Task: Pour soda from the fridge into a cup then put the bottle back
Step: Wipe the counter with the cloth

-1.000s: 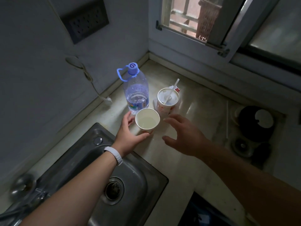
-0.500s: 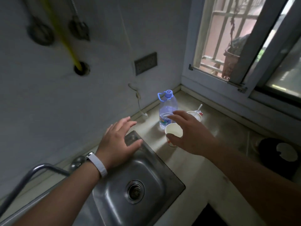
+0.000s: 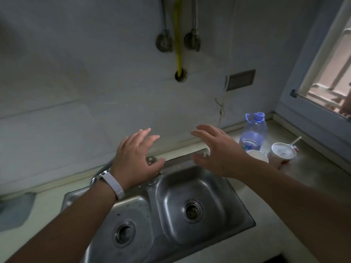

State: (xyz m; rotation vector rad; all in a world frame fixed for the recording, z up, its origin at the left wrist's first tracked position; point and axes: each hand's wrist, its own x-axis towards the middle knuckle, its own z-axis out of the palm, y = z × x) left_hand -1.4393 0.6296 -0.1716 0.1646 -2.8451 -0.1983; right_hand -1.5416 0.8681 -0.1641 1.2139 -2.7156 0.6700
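- Fetching the soda, judged the step in hand: no soda bottle or fridge in view; best to leave the paper cup (image 3: 257,155) standing upright and turn toward the fridge.
- Left hand (image 3: 135,158): fingers spread, empty, above the sink (image 3: 218,202) rim.
- Right hand (image 3: 221,150): fingers spread, empty, just left of the cup.
- Desk (image 3: 313,177): pale stone; water bottle (image 3: 253,132) behind the cup, lidded cup with straw (image 3: 283,153) beside it.
- Room: dim; grey wall, socket (image 3: 240,79), window (image 3: 330,73) at right.
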